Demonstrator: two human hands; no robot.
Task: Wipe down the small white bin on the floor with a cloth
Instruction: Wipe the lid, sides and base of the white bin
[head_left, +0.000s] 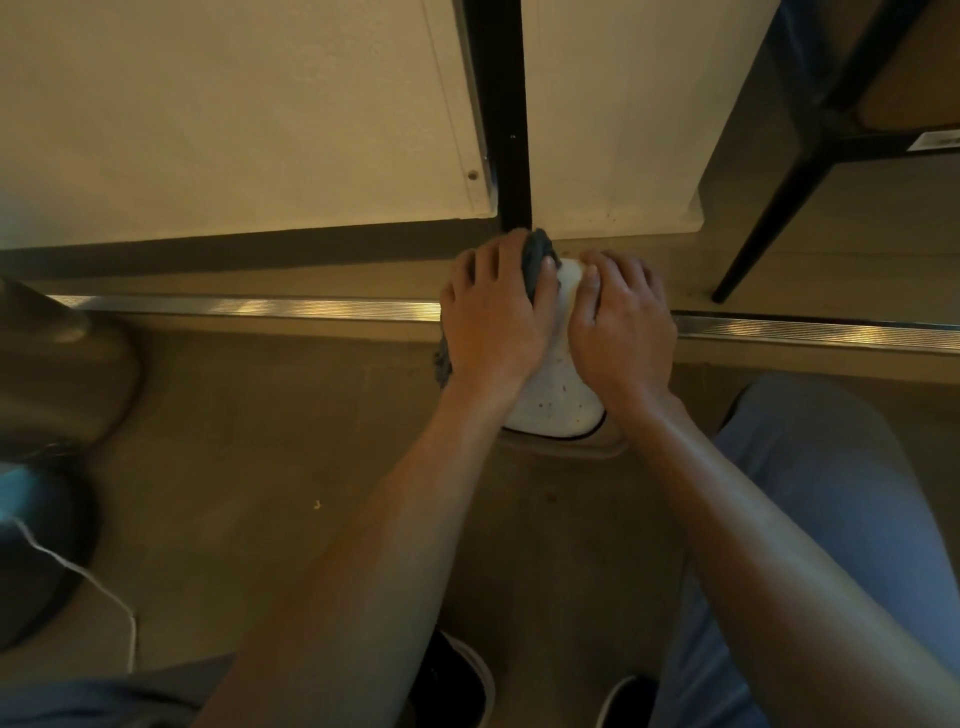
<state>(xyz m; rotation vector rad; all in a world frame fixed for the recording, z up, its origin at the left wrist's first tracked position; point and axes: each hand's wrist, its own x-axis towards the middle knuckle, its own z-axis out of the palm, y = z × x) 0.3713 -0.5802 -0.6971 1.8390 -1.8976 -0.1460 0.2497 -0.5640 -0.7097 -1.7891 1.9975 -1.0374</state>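
The small white bin (558, 387) stands on the floor against the wall, its speckled white lid facing up. My left hand (493, 317) lies over the lid's left side and holds a dark grey cloth (540, 257) against it; cloth shows past my fingertips and under my wrist. My right hand (621, 322) rests on the lid's right side, fingers curved over its far edge, holding the bin. Most of the bin's body is hidden beneath both hands.
A metal floor strip (249, 307) runs left to right under the bin. A black post (511, 130) rises along the pale wall behind. A black chair leg (763, 228) stands at right. A dark rounded object with a white cord (78, 569) sits at left. My shoes (462, 680) are below.
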